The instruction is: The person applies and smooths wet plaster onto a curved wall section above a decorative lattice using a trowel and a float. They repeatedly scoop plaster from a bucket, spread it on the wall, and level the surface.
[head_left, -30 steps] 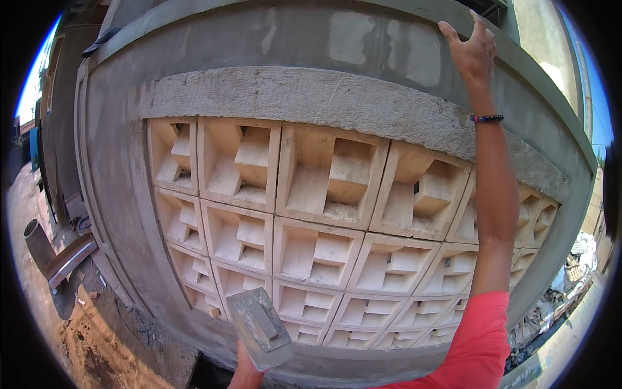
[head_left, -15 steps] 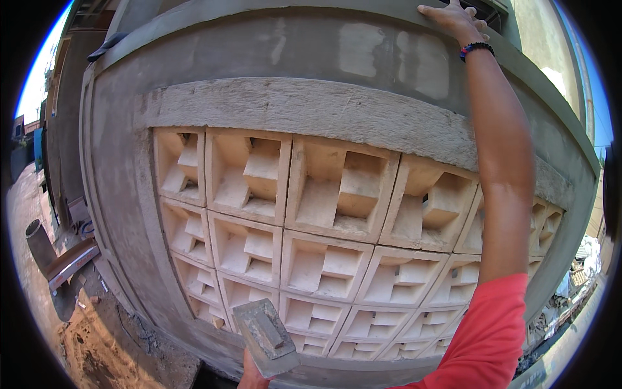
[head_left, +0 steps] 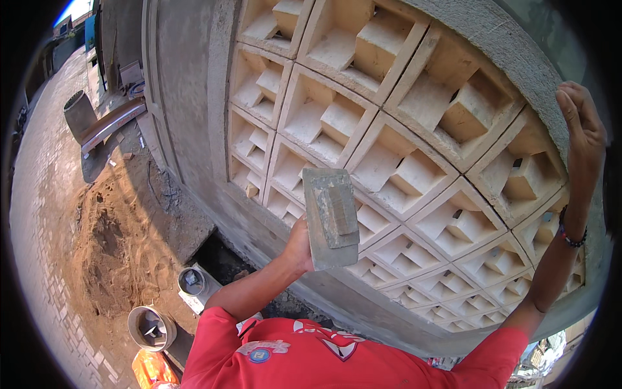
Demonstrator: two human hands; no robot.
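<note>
My left hand (head_left: 300, 246) is closed on the edge of a plastering float (head_left: 331, 217), a grey, mortar-stained rectangular board with a block handle facing me. It is held up in front of a wall of cream ventilation blocks (head_left: 405, 172), covering part of the lower rows. On the far right, my right hand (head_left: 583, 126) is raised beside the rough grey plaster border (head_left: 512, 52) of the block panel. Its fingers point upward, slightly bent, and I see nothing in them. A dark beaded bracelet is on that wrist.
Smooth grey plaster (head_left: 184, 84) flanks the blocks on the left. A sand heap (head_left: 110, 227) lies on the ground beside brick paving (head_left: 42, 214). Two buckets, one nearer (head_left: 134, 329) and one by the wall (head_left: 184, 280), stand near a dark trench (head_left: 223, 259). A concrete pipe (head_left: 79, 117) stands farther off.
My view has swung down and left. My right hand has come off the upper ledge and moved lower on the right. The left hand has raised the float toward the middle of the view.
</note>
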